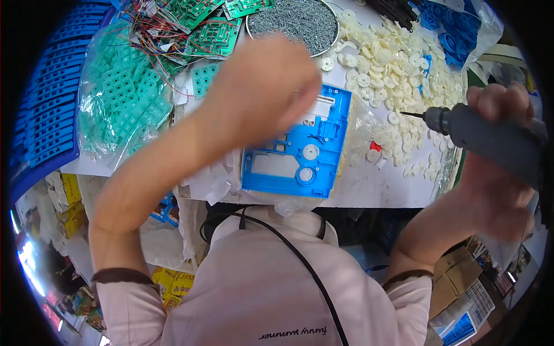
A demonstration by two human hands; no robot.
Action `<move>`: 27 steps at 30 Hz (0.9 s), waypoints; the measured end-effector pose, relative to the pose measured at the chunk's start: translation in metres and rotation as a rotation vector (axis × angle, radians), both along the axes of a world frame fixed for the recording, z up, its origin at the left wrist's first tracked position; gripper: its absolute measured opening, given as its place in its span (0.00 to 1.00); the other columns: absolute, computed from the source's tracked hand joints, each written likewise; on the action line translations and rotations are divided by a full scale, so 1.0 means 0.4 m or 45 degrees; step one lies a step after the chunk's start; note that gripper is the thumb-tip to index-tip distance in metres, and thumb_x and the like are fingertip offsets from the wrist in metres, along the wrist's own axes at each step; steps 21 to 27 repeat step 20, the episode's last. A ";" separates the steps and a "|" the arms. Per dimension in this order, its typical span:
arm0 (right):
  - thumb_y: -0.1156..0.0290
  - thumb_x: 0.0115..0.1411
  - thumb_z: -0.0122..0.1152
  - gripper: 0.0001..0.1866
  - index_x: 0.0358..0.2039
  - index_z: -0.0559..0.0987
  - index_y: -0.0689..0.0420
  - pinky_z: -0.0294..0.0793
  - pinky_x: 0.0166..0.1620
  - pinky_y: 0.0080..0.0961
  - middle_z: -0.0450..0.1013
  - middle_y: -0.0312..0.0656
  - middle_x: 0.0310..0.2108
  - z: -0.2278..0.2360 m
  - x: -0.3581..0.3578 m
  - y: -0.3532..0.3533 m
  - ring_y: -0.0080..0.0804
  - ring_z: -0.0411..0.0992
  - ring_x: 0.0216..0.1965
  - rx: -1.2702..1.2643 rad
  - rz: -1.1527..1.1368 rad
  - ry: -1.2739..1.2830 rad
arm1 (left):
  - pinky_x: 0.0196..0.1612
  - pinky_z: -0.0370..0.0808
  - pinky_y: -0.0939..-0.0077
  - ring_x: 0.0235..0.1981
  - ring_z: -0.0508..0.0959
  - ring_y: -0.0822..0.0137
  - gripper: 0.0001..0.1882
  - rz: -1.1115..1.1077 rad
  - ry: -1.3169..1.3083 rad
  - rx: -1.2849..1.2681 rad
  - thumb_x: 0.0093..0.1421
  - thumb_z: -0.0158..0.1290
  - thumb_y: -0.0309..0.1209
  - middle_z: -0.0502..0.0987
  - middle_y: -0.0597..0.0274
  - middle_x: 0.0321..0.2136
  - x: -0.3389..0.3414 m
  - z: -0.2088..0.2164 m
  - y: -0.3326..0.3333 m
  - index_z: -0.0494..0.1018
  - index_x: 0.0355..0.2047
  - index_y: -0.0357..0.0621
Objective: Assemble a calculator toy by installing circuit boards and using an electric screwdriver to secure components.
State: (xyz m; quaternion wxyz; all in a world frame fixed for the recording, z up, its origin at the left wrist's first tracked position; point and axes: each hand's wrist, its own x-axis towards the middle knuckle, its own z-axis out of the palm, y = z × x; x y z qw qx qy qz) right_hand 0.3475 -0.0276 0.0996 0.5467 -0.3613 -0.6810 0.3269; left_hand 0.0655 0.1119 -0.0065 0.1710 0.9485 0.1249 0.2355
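Note:
My right hand (502, 173), at the right, is wrapped round a grey electric screwdriver (490, 135). Its thin bit points left, raised over the cream discs. My left hand (268, 86) hovers over the upper left part of a blue plastic housing (324, 173), fingers curled together and slightly blurred. What its fingers hold, if anything, is hidden. The housing lies open side up at the table's front edge, with white round parts and a pale window panel in it. Behind the left hand stands a round metal dish (337, 36) full of small screws (291, 23).
Cream plastic discs (384, 63) spread over the right of the white table (369, 184). Green circuit boards (213, 37) with wires lie at the back left. A bag of teal rubber keypads (124, 92) sits beside a blue crate (49, 109). Blue parts (453, 29) fill a bag at the back right.

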 end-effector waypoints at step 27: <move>0.56 0.61 0.68 0.28 0.54 0.66 0.53 0.66 0.35 0.28 0.70 0.37 0.28 -0.152 -0.071 0.040 0.25 0.67 0.27 -0.120 -0.097 0.374 | 0.33 0.63 0.46 0.22 0.73 0.59 0.09 0.116 0.150 0.324 0.47 0.57 0.39 0.81 0.61 0.20 0.147 -0.065 0.004 0.83 0.18 0.51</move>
